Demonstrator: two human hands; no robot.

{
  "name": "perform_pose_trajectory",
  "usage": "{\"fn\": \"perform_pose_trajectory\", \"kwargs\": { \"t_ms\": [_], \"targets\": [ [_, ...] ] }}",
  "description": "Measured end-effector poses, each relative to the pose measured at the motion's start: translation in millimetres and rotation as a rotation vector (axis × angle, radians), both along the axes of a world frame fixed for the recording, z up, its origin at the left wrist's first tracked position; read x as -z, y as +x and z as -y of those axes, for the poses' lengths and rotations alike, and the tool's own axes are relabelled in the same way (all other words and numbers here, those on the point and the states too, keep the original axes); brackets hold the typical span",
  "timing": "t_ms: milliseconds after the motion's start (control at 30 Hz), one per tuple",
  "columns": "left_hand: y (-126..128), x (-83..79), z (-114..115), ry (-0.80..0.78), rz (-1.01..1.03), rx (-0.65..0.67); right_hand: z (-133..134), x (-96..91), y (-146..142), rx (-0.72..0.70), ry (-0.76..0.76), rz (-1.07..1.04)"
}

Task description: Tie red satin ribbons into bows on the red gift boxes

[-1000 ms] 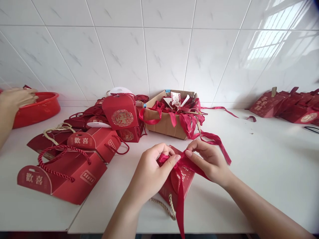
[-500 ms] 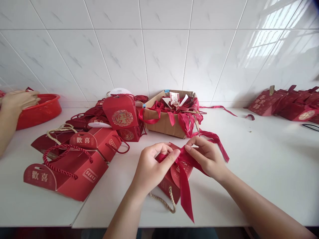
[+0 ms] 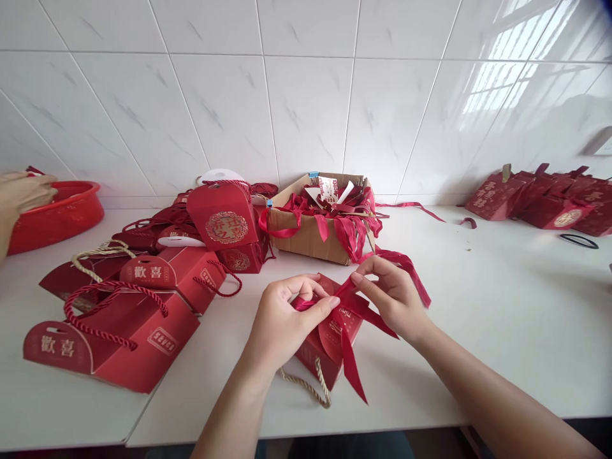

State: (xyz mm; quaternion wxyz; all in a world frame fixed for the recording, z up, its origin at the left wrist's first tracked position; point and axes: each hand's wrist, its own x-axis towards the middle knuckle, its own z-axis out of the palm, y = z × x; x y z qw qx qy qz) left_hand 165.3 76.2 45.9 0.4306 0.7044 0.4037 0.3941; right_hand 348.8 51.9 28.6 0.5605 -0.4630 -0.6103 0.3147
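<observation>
A small red gift box (image 3: 319,352) with a beige rope handle (image 3: 310,386) lies on the white table (image 3: 478,331) in front of me. A dark red ribbon (image 3: 351,363) is on its top, one tail hanging down over the front. My left hand (image 3: 282,322) pinches the ribbon at the box top, thumb and forefinger closed on it. My right hand (image 3: 392,296) pinches another part of the same ribbon just to the right, fingers closed.
A cardboard box (image 3: 315,236) full of red ribbons stands behind. Several red gift boxes (image 3: 138,319) with cord handles lie at the left. More red boxes (image 3: 545,201) sit at far right. Another person's hand (image 3: 21,191) rests at a red basin (image 3: 57,217).
The ribbon tail has been drawn up and hangs shorter over the box front. My hands have shifted slightly on the ribbon. The view has moved a little to the right.
</observation>
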Motion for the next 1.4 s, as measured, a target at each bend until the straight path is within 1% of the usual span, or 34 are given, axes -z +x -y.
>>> {"fn": "perform_pose_trajectory", "kwargs": {
  "t_ms": [133, 300, 433, 500, 733, 867, 1000, 1100, 1167, 1233, 1333, 1400],
  "targets": [
    [-2.6, -1.1, 1.6, 0.015, -0.035, 0.006, -1.6, 2.2, -0.8, -0.001, 0.026, 0.01],
    [-3.9, -1.6, 3.1, -0.005, 0.011, 0.025, -3.4, 5.0, -2.1, -0.046, 0.086, 0.006],
    [-0.4, -0.5, 3.4, 0.013, 0.029, -0.03, -2.9, 4.4, -2.2, -0.06, 0.104, 0.011],
    [1.1, -0.1, 3.2, 0.011, 0.015, -0.036, -2.9, 4.0, -2.3, -0.043, 0.102, 0.022],
    [0.5, 3.7, 2.1, -0.018, 0.005, 0.048, -3.9, 4.1, -1.7, 0.021, 0.103, 0.06],
    [0.3, 4.4, 1.7, -0.003, -0.005, 0.085, -3.3, 4.4, -2.6, 0.046, 0.115, 0.069],
    [0.8, 3.6, 0.9, -0.012, -0.027, 0.08, -5.3, 4.7, -3.3, 0.072, 0.104, 0.102],
    [0.1, 3.3, 0.3, -0.021, -0.02, 0.069, -7.4, 4.5, -2.5, 0.049, 0.107, 0.099],
    [-0.8, 2.9, 0.2, -0.004, -0.003, 0.072, -8.0, 4.3, -2.0, 0.002, 0.112, 0.071],
    [-1.9, 2.2, 0.6, 0.046, -0.026, 0.061, -7.5, 4.2, -2.2, -0.043, 0.106, 0.041],
    [-3.0, 1.2, 1.8, 0.133, -0.131, -0.007, -5.1, 5.3, -4.8, -0.057, 0.093, 0.012],
    [-3.1, 1.2, 2.8, 0.164, -0.177, -0.041, -3.5, 7.2, -7.4, -0.057, 0.083, -0.001]
  ]
}}
